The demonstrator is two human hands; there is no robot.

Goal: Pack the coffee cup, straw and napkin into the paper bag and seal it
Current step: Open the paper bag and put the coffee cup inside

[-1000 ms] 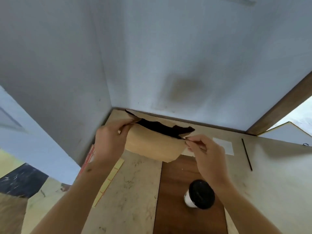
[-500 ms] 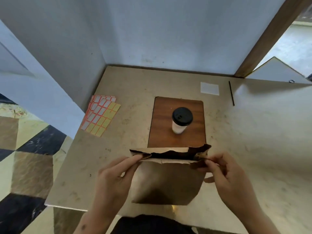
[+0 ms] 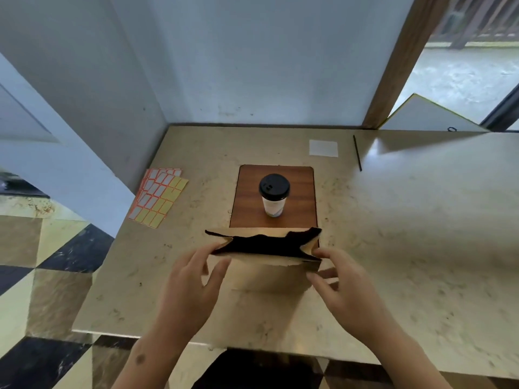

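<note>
A brown paper bag (image 3: 266, 273) stands on the table near its front edge, its torn mouth spread open and dark inside. My left hand (image 3: 193, 287) pinches the bag's left rim. My right hand (image 3: 345, 290) holds the right rim between thumb and fingers. Just behind the bag a white coffee cup (image 3: 273, 196) with a black lid stands upright on a brown wooden board (image 3: 302, 192). A white napkin (image 3: 323, 148) lies flat at the back right, with a thin black straw (image 3: 357, 153) to its right.
Sheets of orange and yellow stickers (image 3: 157, 197) lie at the table's left edge. The beige table (image 3: 421, 234) meets grey walls at the back and left. A wooden post (image 3: 398, 60) rises at the back right. Tiled floor shows on the left.
The bag has come down from the back of the table to stand near the front edge, and its mouth is now spread wider. The view tilted down.
</note>
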